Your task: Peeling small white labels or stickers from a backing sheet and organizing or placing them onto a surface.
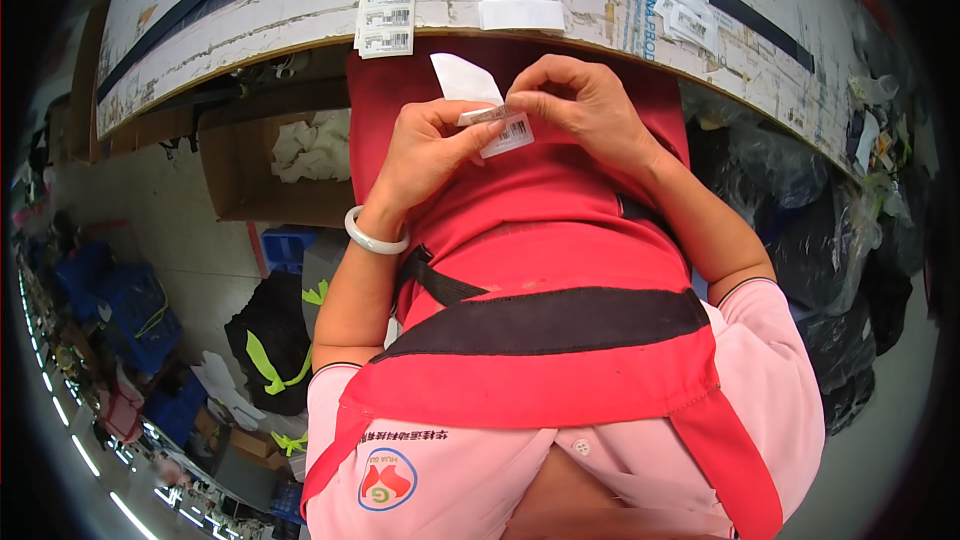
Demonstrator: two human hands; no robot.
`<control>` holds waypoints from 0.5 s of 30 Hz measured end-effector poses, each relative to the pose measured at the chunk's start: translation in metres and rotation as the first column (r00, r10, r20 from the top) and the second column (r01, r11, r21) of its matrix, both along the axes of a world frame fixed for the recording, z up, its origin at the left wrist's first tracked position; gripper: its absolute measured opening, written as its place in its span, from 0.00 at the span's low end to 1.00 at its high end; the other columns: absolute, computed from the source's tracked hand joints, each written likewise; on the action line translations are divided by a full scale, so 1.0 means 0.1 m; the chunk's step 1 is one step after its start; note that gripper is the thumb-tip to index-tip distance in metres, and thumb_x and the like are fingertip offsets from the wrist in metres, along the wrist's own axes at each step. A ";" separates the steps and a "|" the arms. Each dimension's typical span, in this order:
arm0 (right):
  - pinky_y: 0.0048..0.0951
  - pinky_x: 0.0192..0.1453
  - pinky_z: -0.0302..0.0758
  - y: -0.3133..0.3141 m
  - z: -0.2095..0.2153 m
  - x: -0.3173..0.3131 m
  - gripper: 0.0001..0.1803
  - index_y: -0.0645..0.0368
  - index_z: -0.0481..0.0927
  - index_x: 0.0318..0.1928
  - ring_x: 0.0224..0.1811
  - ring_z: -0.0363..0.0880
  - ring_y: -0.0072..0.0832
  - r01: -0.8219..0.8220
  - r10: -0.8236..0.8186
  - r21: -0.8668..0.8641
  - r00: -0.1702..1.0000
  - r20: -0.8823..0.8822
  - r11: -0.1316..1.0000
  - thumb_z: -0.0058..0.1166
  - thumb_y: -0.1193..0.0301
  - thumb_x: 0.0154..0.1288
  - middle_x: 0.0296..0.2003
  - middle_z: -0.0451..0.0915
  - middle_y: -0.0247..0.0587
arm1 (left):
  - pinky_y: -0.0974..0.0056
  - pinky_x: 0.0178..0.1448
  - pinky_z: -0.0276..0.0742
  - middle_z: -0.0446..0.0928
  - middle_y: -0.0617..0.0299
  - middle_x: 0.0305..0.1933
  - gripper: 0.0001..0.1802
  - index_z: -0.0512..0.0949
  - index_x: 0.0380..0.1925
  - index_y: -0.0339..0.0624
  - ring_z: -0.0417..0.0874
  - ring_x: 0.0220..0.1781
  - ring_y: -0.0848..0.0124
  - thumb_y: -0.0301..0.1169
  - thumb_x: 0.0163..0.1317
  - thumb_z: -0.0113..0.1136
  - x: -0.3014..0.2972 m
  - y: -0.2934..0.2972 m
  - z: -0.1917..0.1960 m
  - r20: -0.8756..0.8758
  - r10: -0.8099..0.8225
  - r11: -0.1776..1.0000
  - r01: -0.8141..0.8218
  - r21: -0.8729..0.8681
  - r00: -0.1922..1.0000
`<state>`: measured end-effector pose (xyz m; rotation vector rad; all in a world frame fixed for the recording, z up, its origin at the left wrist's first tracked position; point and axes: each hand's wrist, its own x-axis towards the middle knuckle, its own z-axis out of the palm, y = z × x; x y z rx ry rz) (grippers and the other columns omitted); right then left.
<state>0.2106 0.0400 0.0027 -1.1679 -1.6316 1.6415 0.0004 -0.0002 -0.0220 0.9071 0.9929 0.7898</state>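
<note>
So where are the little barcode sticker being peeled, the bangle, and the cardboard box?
barcode sticker (508, 133), head view, on its printed face between both hands.
bangle (374, 237), head view, on the pale ring's front at the left wrist.
cardboard box (232, 172), head view, on its brown left wall.

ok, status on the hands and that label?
Left hand and right hand both pinching one small barcode label over the red apron. White backing strip sticking up behind. Nothing in the way.
</note>
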 end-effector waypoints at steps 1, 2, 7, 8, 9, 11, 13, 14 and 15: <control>0.20 0.46 0.73 0.02 0.02 0.00 0.05 0.64 0.81 0.36 0.36 0.75 0.17 -0.048 0.047 0.020 0.997 0.057 0.999 0.58 0.74 0.64 0.31 0.78 0.30 | 0.75 0.33 0.75 0.82 0.62 0.32 0.11 0.82 0.42 0.31 0.78 0.29 0.80 0.27 0.63 0.62 0.01 -0.01 0.00 -0.019 -0.001 0.999 0.001 0.034 1.000; 0.20 0.46 0.73 0.03 0.03 0.01 0.05 0.64 0.81 0.36 0.36 0.75 0.17 -0.049 0.047 0.022 0.997 0.058 0.999 0.58 0.74 0.64 0.31 0.78 0.30 | 0.74 0.32 0.75 0.82 0.61 0.31 0.11 0.83 0.41 0.31 0.78 0.29 0.79 0.29 0.65 0.61 0.01 -0.01 -0.02 -0.037 -0.002 0.998 0.005 0.068 0.999; 0.16 0.30 0.74 0.30 0.09 0.08 0.07 0.62 0.81 0.38 0.27 0.75 0.13 0.087 -0.081 -0.080 0.994 0.076 0.993 0.58 0.71 0.66 0.27 0.79 0.29 | 0.74 0.34 0.74 0.82 0.59 0.30 0.21 0.83 0.38 0.31 0.79 0.31 0.78 0.41 0.71 0.52 -0.11 0.04 -0.07 0.083 -0.027 0.999 0.023 0.040 0.996; 0.15 0.28 0.73 0.40 0.06 0.12 0.08 0.63 0.81 0.39 0.26 0.75 0.13 0.143 -0.138 -0.066 0.987 0.079 0.987 0.58 0.70 0.66 0.27 0.79 0.29 | 0.74 0.36 0.74 0.82 0.58 0.30 0.26 0.83 0.38 0.31 0.80 0.32 0.77 0.45 0.72 0.49 -0.09 0.04 -0.03 0.058 0.025 0.999 -0.028 0.046 0.998; 0.15 0.28 0.74 0.49 0.03 0.17 0.09 0.62 0.81 0.39 0.25 0.75 0.13 0.155 -0.151 -0.035 0.983 0.101 0.987 0.58 0.68 0.66 0.27 0.79 0.30 | 0.73 0.40 0.74 0.82 0.59 0.31 0.28 0.83 0.36 0.30 0.80 0.34 0.77 0.48 0.72 0.47 -0.09 0.06 -0.03 -0.017 0.038 0.992 -0.036 0.121 0.999; 0.16 0.28 0.75 0.64 0.01 0.22 0.11 0.63 0.81 0.39 0.25 0.76 0.14 0.148 -0.145 -0.011 0.980 0.137 0.989 0.58 0.67 0.66 0.26 0.79 0.31 | 0.72 0.42 0.74 0.83 0.59 0.32 0.28 0.84 0.36 0.30 0.79 0.34 0.77 0.47 0.72 0.47 -0.08 0.07 -0.04 -0.031 0.054 0.990 -0.050 0.135 0.998; 0.17 0.29 0.77 0.73 0.01 0.23 0.12 0.64 0.82 0.39 0.26 0.77 0.15 0.135 -0.134 0.004 0.979 0.151 0.991 0.58 0.66 0.66 0.26 0.79 0.32 | 0.72 0.43 0.73 0.83 0.59 0.32 0.27 0.84 0.35 0.30 0.79 0.35 0.77 0.46 0.72 0.48 -0.07 0.07 -0.05 -0.045 0.070 0.987 -0.063 0.149 0.996; 0.17 0.29 0.77 0.76 0.02 0.21 0.12 0.64 0.82 0.39 0.26 0.77 0.15 0.140 -0.137 -0.006 0.976 0.171 0.990 0.58 0.66 0.66 0.27 0.79 0.32 | 0.72 0.42 0.73 0.83 0.60 0.32 0.26 0.84 0.35 0.31 0.79 0.35 0.78 0.45 0.72 0.49 -0.07 0.07 -0.07 -0.040 0.068 0.988 -0.062 0.141 0.997; 0.17 0.30 0.77 0.78 0.02 0.20 0.13 0.64 0.81 0.40 0.26 0.77 0.15 0.146 -0.140 -0.017 0.972 0.191 0.989 0.58 0.65 0.66 0.27 0.79 0.32 | 0.72 0.41 0.73 0.83 0.61 0.33 0.25 0.84 0.35 0.31 0.78 0.34 0.78 0.45 0.72 0.50 -0.07 0.07 -0.08 -0.034 0.066 0.989 -0.061 0.132 0.997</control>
